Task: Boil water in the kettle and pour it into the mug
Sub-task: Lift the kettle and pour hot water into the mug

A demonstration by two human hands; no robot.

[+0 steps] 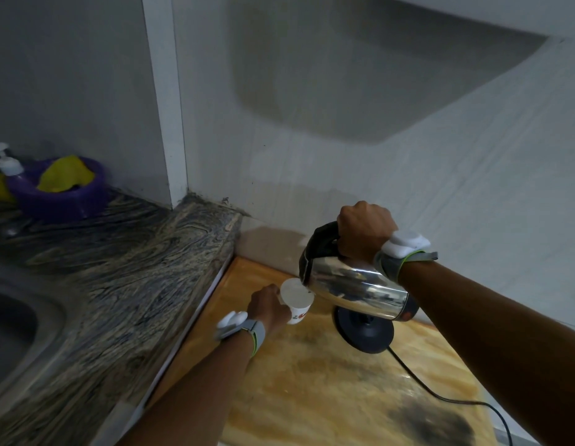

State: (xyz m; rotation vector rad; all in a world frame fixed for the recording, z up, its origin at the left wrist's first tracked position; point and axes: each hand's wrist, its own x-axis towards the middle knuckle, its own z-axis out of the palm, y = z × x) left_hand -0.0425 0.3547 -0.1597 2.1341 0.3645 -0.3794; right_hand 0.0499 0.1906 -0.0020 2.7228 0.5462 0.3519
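A shiny steel kettle with a black lid and handle is tilted steeply to the left, its spout right over the rim of a white mug. My right hand is closed around the kettle's black handle from above. The mug stands on a low wooden surface, and my left hand grips it from the left side. The kettle's black round base sits on the wood just below the lifted kettle, its cord trailing off to the right. Whether water is flowing, I cannot make out.
A dark marbled counter rises to the left of the wooden surface, with a steel sink at its left edge. A purple bowl with a yellow cloth and a soap pump stand at the back left. A white wall closes the back.
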